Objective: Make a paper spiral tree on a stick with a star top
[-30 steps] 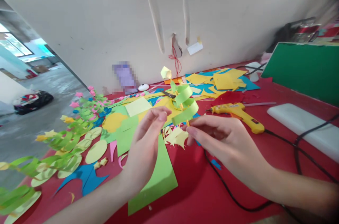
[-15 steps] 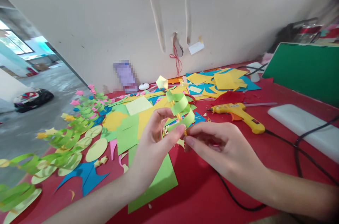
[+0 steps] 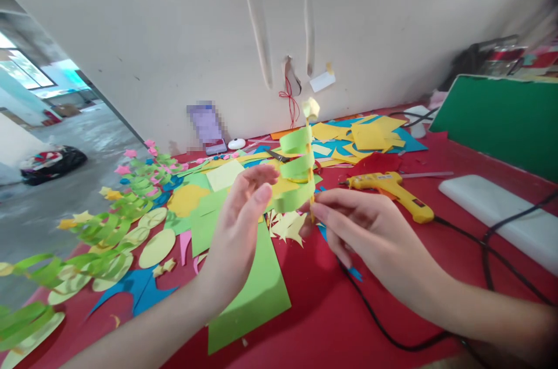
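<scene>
My right hand (image 3: 364, 229) pinches the lower end of a thin yellow stick that forms the core of a paper spiral tree (image 3: 300, 168). Light green paper strip coils around that stick, and a pale yellow folded paper star (image 3: 311, 108) sits on its tip. The tree stands nearly upright above the table. To its left, my left hand (image 3: 238, 224) is open, fingers curved and apart, holding nothing. Its fingertips are close to the green coil; whether they touch it I cannot tell. Pale star-shaped scraps (image 3: 286, 226) lie below the tree.
A yellow glue gun (image 3: 394, 186) rests at right, its black cord crossing the red table (image 3: 318, 328). Beside it lies a white power strip (image 3: 501, 218). Finished paper trees (image 3: 104, 224) line the left edge. Green sheets (image 3: 250, 299), yellow scraps (image 3: 377, 133) and scissors (image 3: 279, 156) lie about.
My left hand has let go of the spiral tree and opened. My right hand keeps hold of the stick; the tree has moved right and up and now stands straighter.
</scene>
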A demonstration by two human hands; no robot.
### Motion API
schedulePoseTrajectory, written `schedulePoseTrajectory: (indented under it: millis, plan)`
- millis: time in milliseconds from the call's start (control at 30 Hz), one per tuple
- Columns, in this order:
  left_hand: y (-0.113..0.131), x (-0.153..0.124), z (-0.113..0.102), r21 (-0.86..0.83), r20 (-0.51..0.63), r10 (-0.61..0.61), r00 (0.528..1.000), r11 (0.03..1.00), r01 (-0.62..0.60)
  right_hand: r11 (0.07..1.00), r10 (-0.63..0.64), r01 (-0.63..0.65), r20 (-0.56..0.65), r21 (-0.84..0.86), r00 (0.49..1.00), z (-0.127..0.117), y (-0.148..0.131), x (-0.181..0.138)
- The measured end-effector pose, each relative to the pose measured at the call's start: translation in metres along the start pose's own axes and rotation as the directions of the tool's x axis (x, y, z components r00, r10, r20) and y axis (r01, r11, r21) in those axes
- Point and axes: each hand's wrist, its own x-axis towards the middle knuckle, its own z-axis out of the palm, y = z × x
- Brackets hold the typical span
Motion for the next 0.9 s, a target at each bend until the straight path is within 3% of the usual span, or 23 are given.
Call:
schedulePoseTrajectory:
  millis: [133,300,567,900]
  plan:
    - [0.001,0.006,-0.005,-0.012,-0.083,0.037,0.996,0.999,-0.038,0.997,0.053,-0.053,-0.005,0.047,0.999,0.001,0.000,0.002]
    - [0.006,0.003,-0.005,0.047,-0.084,0.066,0.994,0.997,-0.062,0.999,0.021,-0.020,-0.058,0.026,0.998,-0.001,0.000,0.002]
    - [0.004,-0.009,0.002,0.111,0.098,-0.097,0.990,0.990,0.086,0.999,0.004,-0.001,-0.071,0.038,0.998,0.000,0.001,0.003]
    - [-0.001,-0.009,0.000,-0.011,0.080,-0.216,0.973,0.976,0.218,0.998,0.056,-0.056,-0.048,0.010,0.997,0.004,0.005,0.003]
